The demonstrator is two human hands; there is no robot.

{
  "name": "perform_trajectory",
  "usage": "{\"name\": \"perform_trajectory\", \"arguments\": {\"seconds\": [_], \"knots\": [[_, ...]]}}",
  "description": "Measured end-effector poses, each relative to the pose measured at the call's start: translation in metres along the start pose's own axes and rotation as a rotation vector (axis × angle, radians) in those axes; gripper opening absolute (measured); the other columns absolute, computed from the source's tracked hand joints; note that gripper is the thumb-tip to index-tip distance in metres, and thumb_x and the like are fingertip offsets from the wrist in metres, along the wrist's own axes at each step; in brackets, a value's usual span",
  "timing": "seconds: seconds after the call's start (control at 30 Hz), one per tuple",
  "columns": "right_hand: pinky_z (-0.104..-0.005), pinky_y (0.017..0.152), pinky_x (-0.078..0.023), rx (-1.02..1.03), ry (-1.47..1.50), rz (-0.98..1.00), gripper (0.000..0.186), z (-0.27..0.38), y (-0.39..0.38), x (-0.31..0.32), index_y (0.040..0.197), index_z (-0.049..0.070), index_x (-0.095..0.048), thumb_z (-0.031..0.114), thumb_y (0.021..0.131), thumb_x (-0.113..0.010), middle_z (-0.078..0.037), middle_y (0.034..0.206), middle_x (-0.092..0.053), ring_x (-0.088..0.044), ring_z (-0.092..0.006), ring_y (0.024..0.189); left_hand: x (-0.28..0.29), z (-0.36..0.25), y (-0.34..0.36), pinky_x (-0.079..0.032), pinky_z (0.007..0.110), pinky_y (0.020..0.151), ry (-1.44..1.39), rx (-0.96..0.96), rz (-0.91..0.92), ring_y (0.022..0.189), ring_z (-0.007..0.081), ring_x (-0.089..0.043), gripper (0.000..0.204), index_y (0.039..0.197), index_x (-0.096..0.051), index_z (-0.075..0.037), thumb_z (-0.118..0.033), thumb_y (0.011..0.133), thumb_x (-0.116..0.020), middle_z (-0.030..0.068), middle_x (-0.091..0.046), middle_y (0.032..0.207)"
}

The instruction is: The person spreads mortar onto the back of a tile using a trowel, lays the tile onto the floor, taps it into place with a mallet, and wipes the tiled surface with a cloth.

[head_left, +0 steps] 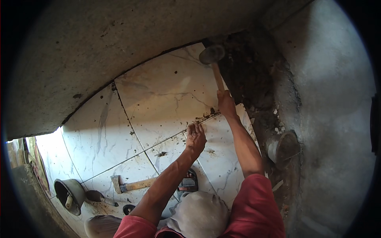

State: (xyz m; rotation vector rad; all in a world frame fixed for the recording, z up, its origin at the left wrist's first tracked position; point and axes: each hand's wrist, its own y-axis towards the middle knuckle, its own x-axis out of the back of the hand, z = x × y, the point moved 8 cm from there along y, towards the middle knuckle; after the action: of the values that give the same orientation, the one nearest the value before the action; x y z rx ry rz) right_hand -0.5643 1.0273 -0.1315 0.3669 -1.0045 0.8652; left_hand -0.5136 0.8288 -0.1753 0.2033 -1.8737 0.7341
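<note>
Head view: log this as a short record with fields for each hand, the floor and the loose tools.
Right hand: gripping the wooden handle of a mallet, head blurred
Left hand: open, by a joint between tiles; contact unclear
Floor: pale, veined tiles specked with dirt; dark bare strip along their right side
Loose tools: wooden-handled tool lying on the tiles; trowel beside a bucket

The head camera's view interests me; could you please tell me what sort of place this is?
Probably a room being built or renovated: marbled floor tiles stop at bare dark ground, the grey wall looks unfinished, and the right hand grips a mallet.
</note>
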Motion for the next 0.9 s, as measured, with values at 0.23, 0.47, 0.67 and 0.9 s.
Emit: {"name": "perform_trajectory", "arguments": {"seconds": [0.23,0.47,0.67,0.9], "knots": [[-0.048,0.059,-0.046,-0.051,0.125,-0.031,0.035,-0.042,-0.084,0.012,0.108,-0.002,-0.045,0.032,0.099,-0.046,-0.025,0.072,-0.06,-0.062,-0.0455,0.072,-0.004,-0.004,-0.002,-0.018,0.05,0.114,-0.059,-0.007,-0.007,0.136,0.0468,-0.028,0.084,0.14,-0.026,0.014,-0.04,0.087,-0.061,0.0332,-0.027,0.147],[-0.0455,0.061,-0.047,-0.148,-0.006,0.027,0.036,-0.054,-0.157,0.007,0.103,-0.001,-0.048,0.035,0.099,-0.044,-0.023,0.074,-0.059,-0.061,-0.0432,0.071,0.004,-0.002,-0.001,-0.017,0.05,0.115,-0.033,-0.002,-0.006,0.137,0.0442,-0.028,0.084,0.141,-0.026,0.014,-0.04,0.087,-0.062,0.0325,-0.027,0.147],[-0.0448,0.061,-0.047,-0.187,0.333,-0.064,0.042,-0.03,-0.171,0.016,0.098,0.0,-0.053,0.041,0.099,-0.043,-0.021,0.075,-0.06,-0.061,-0.04,0.069,0.01,0.001,-0.003,-0.016,0.05,0.115,-0.049,-0.005,0.01,0.137,0.0435,-0.027,0.085,0.141,-0.024,0.013,-0.04,0.087,-0.062,0.0323,-0.026,0.148],[-0.0476,0.059,-0.047,-0.317,0.473,-0.021,0.038,-0.026,-0.172,0.021,0.096,0.001,-0.05,0.039,0.097,-0.048,-0.023,0.072,-0.06,-0.062,-0.0449,0.07,0.0,0.007,-0.01,-0.016,0.049,0.115,-0.081,0.004,-0.007,0.137,0.0431,-0.027,0.085,0.141,-0.025,0.013,-0.039,0.086,-0.063,0.0318,-0.025,0.148]]}}
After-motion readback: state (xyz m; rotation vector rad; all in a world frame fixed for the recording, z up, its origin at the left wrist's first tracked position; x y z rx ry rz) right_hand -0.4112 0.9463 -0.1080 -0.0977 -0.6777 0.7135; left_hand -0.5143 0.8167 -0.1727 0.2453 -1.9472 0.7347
